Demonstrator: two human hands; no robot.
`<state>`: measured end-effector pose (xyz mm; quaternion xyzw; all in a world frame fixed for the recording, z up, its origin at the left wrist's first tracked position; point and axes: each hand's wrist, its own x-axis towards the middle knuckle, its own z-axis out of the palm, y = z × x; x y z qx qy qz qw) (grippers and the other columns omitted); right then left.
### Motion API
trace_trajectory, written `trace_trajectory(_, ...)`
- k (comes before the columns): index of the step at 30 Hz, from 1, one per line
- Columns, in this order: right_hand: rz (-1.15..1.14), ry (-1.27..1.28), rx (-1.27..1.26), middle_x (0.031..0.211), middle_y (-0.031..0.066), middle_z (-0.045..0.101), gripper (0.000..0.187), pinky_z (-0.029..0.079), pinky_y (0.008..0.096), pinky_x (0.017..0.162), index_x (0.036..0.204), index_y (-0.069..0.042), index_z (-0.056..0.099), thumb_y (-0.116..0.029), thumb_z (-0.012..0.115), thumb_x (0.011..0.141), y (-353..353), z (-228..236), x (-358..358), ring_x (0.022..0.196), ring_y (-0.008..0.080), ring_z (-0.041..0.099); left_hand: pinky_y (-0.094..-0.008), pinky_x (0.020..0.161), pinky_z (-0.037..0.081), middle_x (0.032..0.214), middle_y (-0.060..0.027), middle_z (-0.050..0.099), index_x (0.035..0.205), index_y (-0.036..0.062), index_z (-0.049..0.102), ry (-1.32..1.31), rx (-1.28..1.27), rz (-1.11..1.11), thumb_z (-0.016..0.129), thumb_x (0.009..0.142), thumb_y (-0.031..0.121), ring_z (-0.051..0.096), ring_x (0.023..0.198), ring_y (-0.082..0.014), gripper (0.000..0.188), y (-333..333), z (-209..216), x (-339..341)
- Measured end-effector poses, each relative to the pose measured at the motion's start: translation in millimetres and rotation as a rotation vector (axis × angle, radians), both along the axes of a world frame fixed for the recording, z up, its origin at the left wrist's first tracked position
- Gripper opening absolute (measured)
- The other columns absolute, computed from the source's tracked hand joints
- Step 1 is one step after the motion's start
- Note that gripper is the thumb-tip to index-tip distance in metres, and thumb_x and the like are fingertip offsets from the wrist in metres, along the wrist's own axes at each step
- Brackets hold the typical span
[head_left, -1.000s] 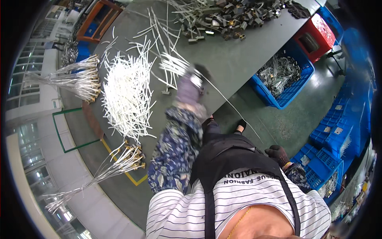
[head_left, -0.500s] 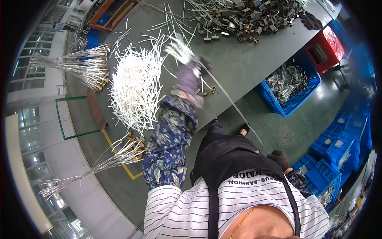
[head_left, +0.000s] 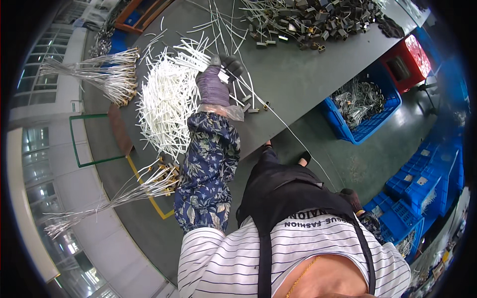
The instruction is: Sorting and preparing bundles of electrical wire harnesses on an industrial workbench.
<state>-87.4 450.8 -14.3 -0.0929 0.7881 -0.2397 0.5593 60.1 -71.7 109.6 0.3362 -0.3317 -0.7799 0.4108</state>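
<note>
My left hand [head_left: 217, 82], in a purple-grey glove with dark fingertips, is closed at the upper right edge of a heap of white tubes [head_left: 166, 107]. A bunch of white tubes [head_left: 193, 58] sticks out to the left from its grip. From beside this hand a long thin white wire [head_left: 290, 130] runs over the table edge down to my right hand [head_left: 352, 199]. That hand wears a dark glove, hangs low by my side with fingers curled at the wire's end, and is partly hidden. Small metal-ended connectors [head_left: 253, 109] lie right of my left wrist.
Many grey block-shaped parts with wires [head_left: 313, 22] are piled at the table's far side. Tied wire bundles [head_left: 99, 74] lie at the left. A blue crate [head_left: 348, 131] of wires and a red box [head_left: 410, 62] stand beyond the table edge; more blue crates [head_left: 417, 181] are at right.
My left hand has moved left with the bunch of tubes, from over the bare tabletop to the heap's edge. The long wire, straight before, now sags. My right hand stays low.
</note>
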Motion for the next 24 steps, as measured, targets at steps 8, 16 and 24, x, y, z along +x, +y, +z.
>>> trace_trajectory(8,0.016,-0.004,-0.009,0.068,0.0067,0.06,0.025,0.038,0.0313,0.054,0.079,0.002,0.065,-0.023,0.066,0.075,-21,2,2,0.06,0.0137,0.05,-0.0338,0.063,0.056,0.088,-0.0099,0.064,0.098,0.0035,0.058,-0.175,0.06,-0.18,0.058,0.089,0.022,0.063,0.073,-0.0208,0.02,72,-20,-18)
trace_trajectory(16,0.099,0.078,0.032,0.065,0.0061,0.06,0.028,0.038,0.0298,0.05,0.08,0.0,0.066,-0.029,0.067,0.076,10,-7,-6,0.054,0.0125,0.048,-0.0387,0.075,0.056,0.089,-0.0138,0.063,0.098,0.0003,0.056,-0.035,0.09,0.007,0.056,0.09,0.025,0.064,0.079,-0.0247,0.026,23,1,1)
trace_trajectory(24,0.117,0.065,0.022,0.066,0.0067,0.061,0.029,0.039,0.0311,0.053,0.081,0.0,0.066,-0.029,0.067,0.076,-11,-1,-3,0.058,0.0126,0.05,-0.0326,0.064,0.056,0.084,-0.0121,0.064,0.095,-0.0014,0.057,-0.12,0.069,-0.255,0.055,0.09,0.03,0.064,0.074,-0.0201,0.032,21,-42,7)
